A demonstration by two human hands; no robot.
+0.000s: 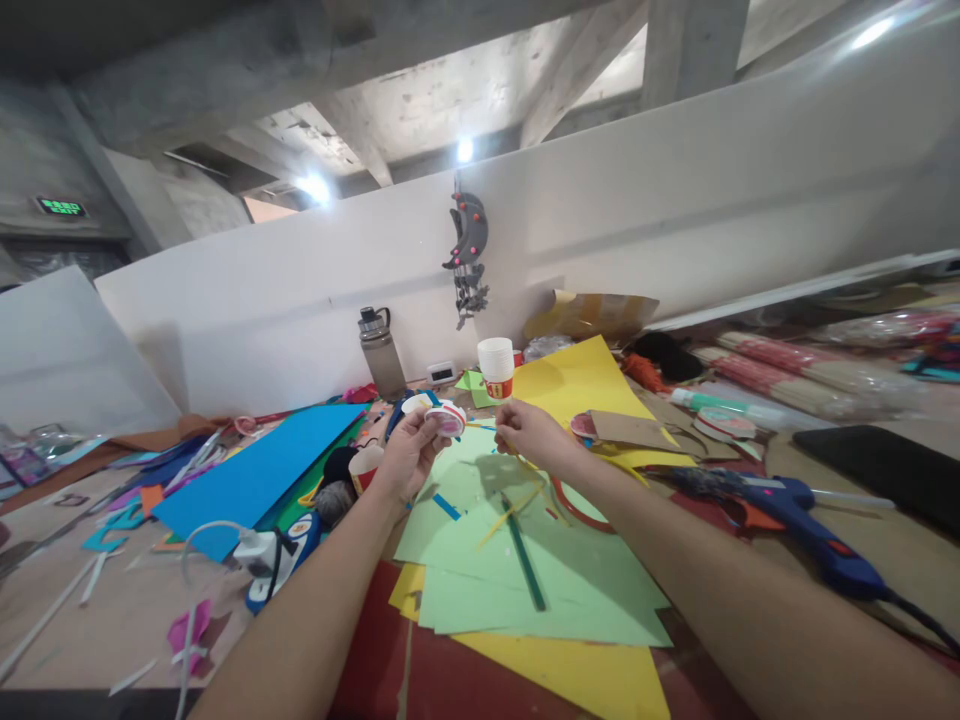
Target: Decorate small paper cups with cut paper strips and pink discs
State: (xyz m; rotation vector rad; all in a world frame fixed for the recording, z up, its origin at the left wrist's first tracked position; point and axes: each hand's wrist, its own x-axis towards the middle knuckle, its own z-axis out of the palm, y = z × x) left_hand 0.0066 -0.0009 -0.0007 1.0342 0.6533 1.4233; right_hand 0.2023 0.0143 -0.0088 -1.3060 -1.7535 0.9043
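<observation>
Bare forearms (319,590) rise from the frame's bottom. Left fingers (427,430) grasp a tape roll (450,421), centre; right fingers (508,424) pinch together, any hold unclear.

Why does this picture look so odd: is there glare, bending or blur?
In the head view, the lamps flare white; the white board leans and curves, probably wide-angle lens distortion; soft shadows fall on the pale green paper near the right hand; toward the right edge, the wrapped bundles look soft.

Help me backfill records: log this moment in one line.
left hand: holds white roll; right hand: pinched, contents unclear; green paper: below hands
</observation>
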